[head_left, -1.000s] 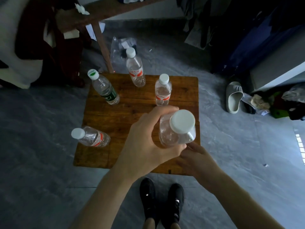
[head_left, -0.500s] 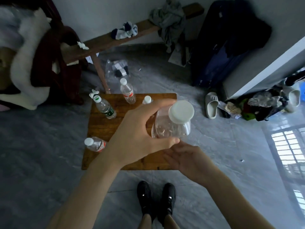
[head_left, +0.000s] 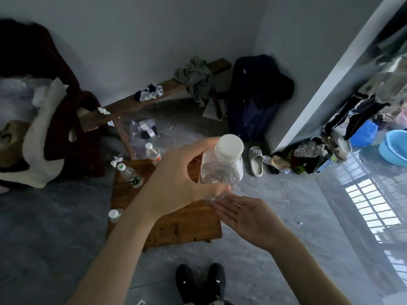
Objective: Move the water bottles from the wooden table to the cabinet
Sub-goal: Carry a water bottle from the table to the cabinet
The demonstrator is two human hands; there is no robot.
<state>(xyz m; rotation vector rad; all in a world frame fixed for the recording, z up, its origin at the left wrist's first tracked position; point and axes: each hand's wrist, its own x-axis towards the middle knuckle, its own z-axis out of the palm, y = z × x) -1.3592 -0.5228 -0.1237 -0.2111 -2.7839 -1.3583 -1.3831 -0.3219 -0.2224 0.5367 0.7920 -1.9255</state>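
Observation:
My left hand (head_left: 176, 183) is wrapped around a clear water bottle (head_left: 221, 170) with a wide white cap, held upright high above the low wooden table (head_left: 182, 223). Just below it my right hand (head_left: 244, 216) is spread flat, fingertips touching the bottle's bottom. On the table stand a green-labelled bottle (head_left: 130, 175) at the left and a red-labelled bottle (head_left: 153, 152) at the far edge. A third bottle (head_left: 114, 215) shows only its cap behind my left forearm. The cabinet is not clearly in view.
A wooden bench (head_left: 136, 104) with socks and clothes runs along the back wall. A dark suitcase (head_left: 253, 102) leans in the corner. A slipper (head_left: 256, 160), a heap of clothes and a blue basin (head_left: 394, 148) lie to the right. My black shoes (head_left: 201, 282) stand on the grey tiles.
The view has tilted up and back from the table, which now looks smaller and lower left. The held bottle has risen with my left hand; my right hand has flattened out beneath it.

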